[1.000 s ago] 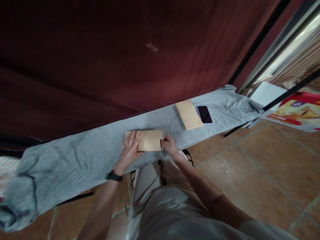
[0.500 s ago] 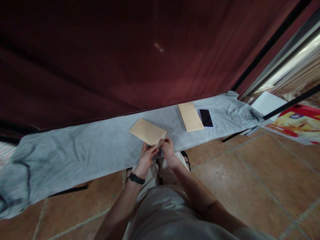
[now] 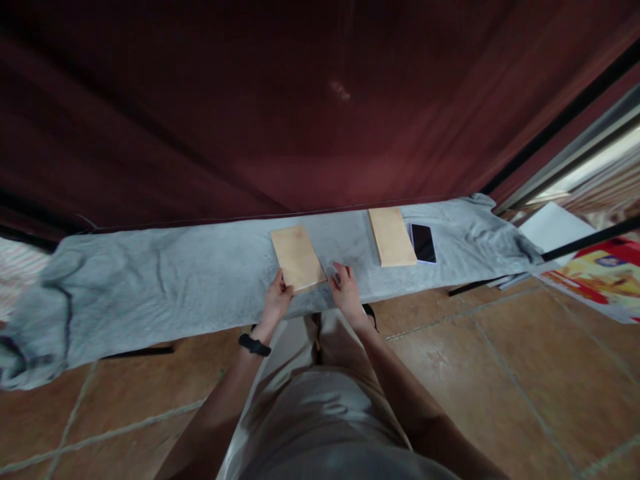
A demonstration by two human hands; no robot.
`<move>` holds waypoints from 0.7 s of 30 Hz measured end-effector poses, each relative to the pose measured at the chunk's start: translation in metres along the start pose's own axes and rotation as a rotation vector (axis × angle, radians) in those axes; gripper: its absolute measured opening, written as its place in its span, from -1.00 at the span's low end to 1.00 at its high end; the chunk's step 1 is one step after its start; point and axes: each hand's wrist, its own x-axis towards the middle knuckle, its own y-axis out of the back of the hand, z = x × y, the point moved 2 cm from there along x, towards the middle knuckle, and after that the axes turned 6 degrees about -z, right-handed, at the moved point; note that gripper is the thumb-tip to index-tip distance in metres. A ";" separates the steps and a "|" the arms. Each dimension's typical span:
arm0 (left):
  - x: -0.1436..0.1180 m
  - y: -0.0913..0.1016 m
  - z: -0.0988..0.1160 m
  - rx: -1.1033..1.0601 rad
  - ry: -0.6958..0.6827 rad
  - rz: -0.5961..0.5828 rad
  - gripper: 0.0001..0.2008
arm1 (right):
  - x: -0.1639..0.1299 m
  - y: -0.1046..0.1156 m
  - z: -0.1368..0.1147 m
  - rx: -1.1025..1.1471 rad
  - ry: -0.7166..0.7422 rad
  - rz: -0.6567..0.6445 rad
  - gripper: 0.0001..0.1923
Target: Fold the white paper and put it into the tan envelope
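Note:
A tan paper envelope (image 3: 299,257) lies on the grey cloth in front of me, its near end toward my body and a pale strip along that end. My left hand (image 3: 278,297) is closed on its near left corner, thumb on top. At the near right corner, my right hand (image 3: 345,288) has its thumb and bent fingers against the edge; the exact grip is hard to make out. A second tan envelope (image 3: 393,237) lies flat to the right. Beside it rests a dark-screened phone (image 3: 423,243) in a pale purple case.
The long, narrow bench has a grey cloth (image 3: 210,280) over it, bunched at both ends. A dark red curtain (image 3: 280,133) hangs behind it. On the right are a black metal bar (image 3: 595,239) and a red and yellow printed box (image 3: 607,270). The floor (image 3: 450,373) is tiled.
The near envelope has turned, so its near end now faces me. My hands have moved apart, from close together at one end to its two near corners. The view has shifted slightly.

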 end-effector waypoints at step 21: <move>-0.018 0.005 0.016 1.122 -0.595 -0.169 -0.63 | 0.028 -0.005 -0.014 -0.638 0.492 -0.507 -0.70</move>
